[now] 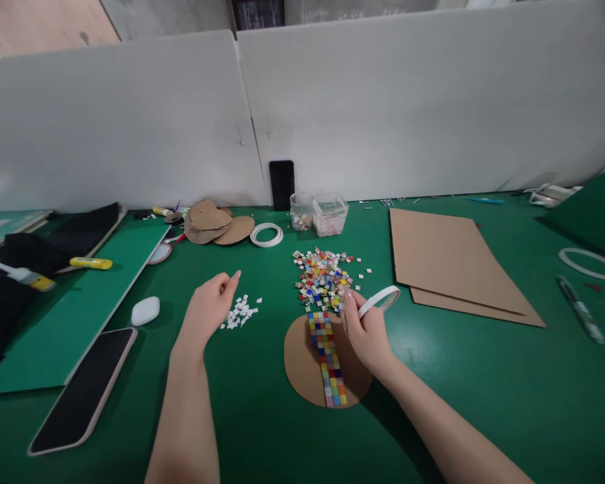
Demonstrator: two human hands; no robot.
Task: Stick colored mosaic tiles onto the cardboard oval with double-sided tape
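My left hand (214,302) is closed beside a small pile of white paper bits (240,312); anything between its fingers is too small to make out. My right hand (366,329) holds a white tape roll (382,300) over the right part of a rounded cardboard piece (300,366). Its fingertips are at the lower right edge of a heap of coloured mosaic tiles (323,275). A band of coloured tiles (329,359) runs down the middle of the cardboard, three or so tiles wide.
Cardboard sheets (444,262) lie at right, near a pen (579,309). Clear containers (329,215), a tape roll (266,234) and cardboard discs (206,222) stand behind. A phone (85,390) and white case (146,310) lie at left.
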